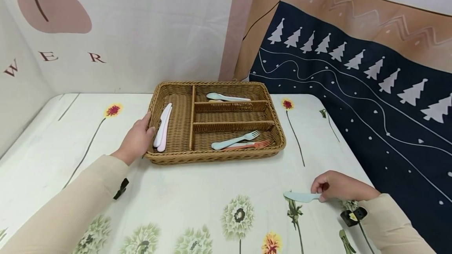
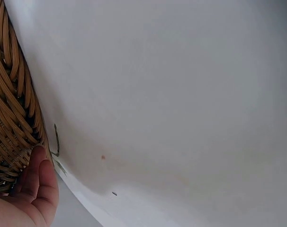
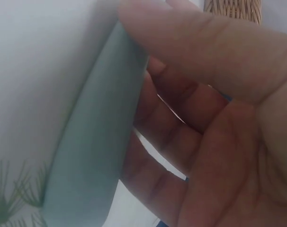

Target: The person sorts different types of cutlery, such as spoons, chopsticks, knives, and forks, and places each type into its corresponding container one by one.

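A brown wicker cutlery basket [image 1: 215,156] lies on the table with its dividers forming several compartments. My left hand [image 1: 137,138] grips its left side; in the left wrist view the fingers [image 2: 48,187] lie against the woven wall [image 2: 11,80]. Low on the right, my right hand [image 1: 340,186] pinches a light blue plastic knife [image 1: 300,196] by one end, its blade pointing left, close over the tablecloth. In the right wrist view the thumb [image 3: 195,45] presses on the knife [image 3: 94,137], with the other fingers curled behind.
A white knife [image 1: 163,122] and a pink knife [image 1: 164,138] lie in the left compartment. A light blue spoon [image 1: 226,97] rests in the back one, a light blue fork [image 1: 236,140] and an orange fork [image 1: 259,144] in the front one. Printed curtains stand behind the table.
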The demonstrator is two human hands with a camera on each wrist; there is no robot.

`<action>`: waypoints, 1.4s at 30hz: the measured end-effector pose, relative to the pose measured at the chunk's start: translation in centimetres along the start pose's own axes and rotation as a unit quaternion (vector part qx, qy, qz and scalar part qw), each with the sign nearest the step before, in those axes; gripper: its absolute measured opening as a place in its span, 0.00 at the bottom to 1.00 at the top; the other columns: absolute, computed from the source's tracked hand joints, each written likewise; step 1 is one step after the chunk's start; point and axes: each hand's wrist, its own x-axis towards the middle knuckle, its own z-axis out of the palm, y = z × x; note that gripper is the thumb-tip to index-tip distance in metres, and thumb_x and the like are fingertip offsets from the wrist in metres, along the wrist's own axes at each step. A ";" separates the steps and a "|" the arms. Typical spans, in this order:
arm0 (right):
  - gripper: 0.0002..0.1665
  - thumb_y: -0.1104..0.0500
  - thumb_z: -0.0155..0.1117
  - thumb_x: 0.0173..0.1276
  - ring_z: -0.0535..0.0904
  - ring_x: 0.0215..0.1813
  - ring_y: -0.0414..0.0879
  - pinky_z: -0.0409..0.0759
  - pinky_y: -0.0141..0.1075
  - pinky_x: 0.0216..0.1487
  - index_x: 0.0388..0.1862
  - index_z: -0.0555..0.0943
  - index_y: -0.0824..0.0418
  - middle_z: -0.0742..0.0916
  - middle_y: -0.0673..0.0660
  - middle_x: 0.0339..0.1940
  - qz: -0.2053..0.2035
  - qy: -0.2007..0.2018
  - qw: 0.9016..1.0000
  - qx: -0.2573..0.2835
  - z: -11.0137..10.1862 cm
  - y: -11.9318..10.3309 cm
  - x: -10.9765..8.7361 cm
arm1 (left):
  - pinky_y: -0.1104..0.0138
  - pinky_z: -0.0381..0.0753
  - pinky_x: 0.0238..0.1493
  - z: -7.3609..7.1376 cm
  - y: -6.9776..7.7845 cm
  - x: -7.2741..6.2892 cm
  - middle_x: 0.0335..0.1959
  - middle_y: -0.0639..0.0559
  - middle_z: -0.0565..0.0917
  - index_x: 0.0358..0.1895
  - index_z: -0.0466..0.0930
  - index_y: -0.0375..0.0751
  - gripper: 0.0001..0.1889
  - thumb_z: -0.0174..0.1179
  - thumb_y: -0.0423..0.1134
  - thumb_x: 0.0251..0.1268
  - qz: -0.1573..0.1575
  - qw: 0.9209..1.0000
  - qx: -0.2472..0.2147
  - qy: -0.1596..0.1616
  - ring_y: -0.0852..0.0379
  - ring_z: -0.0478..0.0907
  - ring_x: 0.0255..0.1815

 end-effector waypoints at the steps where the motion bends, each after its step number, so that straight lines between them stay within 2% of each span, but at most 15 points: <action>1: 0.09 0.70 0.69 0.52 0.70 0.28 0.37 0.69 0.29 0.28 0.32 0.84 0.62 0.79 0.49 0.26 -0.002 -0.003 1.000 0.003 0.0 0.0 0.0 | 0.38 0.60 0.65 0.0 0.0 0.0 0.65 0.19 0.57 0.76 0.31 0.31 0.32 0.33 0.39 0.79 -0.001 1.000 0.000 0.000 0.27 0.59 0.66; 12: 0.07 0.68 0.68 0.58 0.70 0.29 0.39 0.71 0.30 0.28 0.37 0.84 0.64 0.81 0.51 0.29 -0.038 0.010 0.999 0.030 -1.0 -0.8 1.1 | 0.38 0.61 0.65 0.0 0.0 0.0 0.66 0.20 0.56 0.76 0.31 0.31 0.32 0.33 0.40 0.79 -0.005 1.000 0.000 -0.001 0.28 0.59 0.67; 23: 0.06 0.63 0.69 0.62 0.73 0.33 0.39 0.73 0.31 0.31 0.36 0.80 0.61 0.80 0.49 0.31 -0.078 0.032 0.996 -0.015 -1.5 -3.3 3.3 | 0.38 0.62 0.64 0.0 0.0 -0.1 0.67 0.19 0.55 0.76 0.31 0.31 0.32 0.34 0.40 0.79 -0.004 1.000 -0.001 0.002 0.29 0.61 0.65; 37: 0.09 0.62 0.67 0.64 0.76 0.37 0.41 0.78 0.32 0.39 0.41 0.82 0.66 0.83 0.53 0.37 -0.114 0.030 0.993 -0.027 -2.0 -6.7 5.2 | 0.38 0.59 0.65 0.0 0.1 0.0 0.67 0.19 0.54 0.76 0.31 0.32 0.32 0.34 0.38 0.79 0.002 1.000 -0.003 0.002 0.27 0.57 0.68; 42: 0.09 0.63 0.66 0.64 0.76 0.37 0.41 0.78 0.33 0.40 0.42 0.81 0.64 0.83 0.52 0.37 -0.128 0.040 0.990 -0.035 -2.5 -7.7 5.7 | 0.38 0.60 0.65 0.0 0.0 -0.1 0.66 0.19 0.55 0.76 0.31 0.31 0.32 0.34 0.39 0.79 0.000 1.000 0.002 0.003 0.27 0.59 0.67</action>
